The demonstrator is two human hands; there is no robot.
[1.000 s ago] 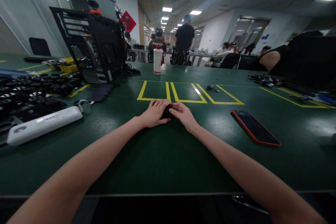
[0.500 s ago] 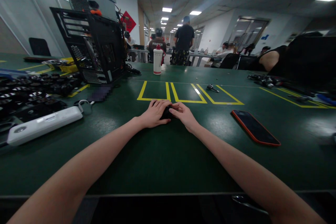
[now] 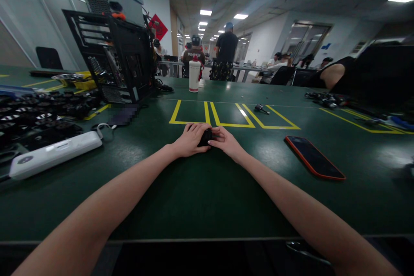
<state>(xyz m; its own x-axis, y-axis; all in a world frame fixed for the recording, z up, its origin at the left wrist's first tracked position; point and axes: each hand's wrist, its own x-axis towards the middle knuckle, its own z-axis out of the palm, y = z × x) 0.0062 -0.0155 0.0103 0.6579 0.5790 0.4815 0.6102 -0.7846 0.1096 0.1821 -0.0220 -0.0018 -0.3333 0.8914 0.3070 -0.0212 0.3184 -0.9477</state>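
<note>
A small black object [image 3: 205, 137] rests low on the green table [image 3: 207, 198], partly covered by my fingers; its exact kind cannot be made out. My left hand [image 3: 191, 139] is wrapped over its left side, fingers across the top and thumb at the near edge. At its right end my right hand [image 3: 225, 141] has the thumb and fingers closed against it. Just beyond my hands lie yellow tape outlines [image 3: 189, 122] on the table. A small dark metal part [image 3: 261, 109] sits in the right-hand outline.
An orange-cased phone [image 3: 313, 157] lies to the right. On the left are a white power strip [image 3: 56, 154], a pile of black parts [image 3: 39, 112] and an open computer case [image 3: 119, 58]. A white bottle [image 3: 194, 75] stands farther back. Several people are in the background.
My right thumb has shifted slightly down along the black object, showing more of its right end. My left hand stays in place on it.
</note>
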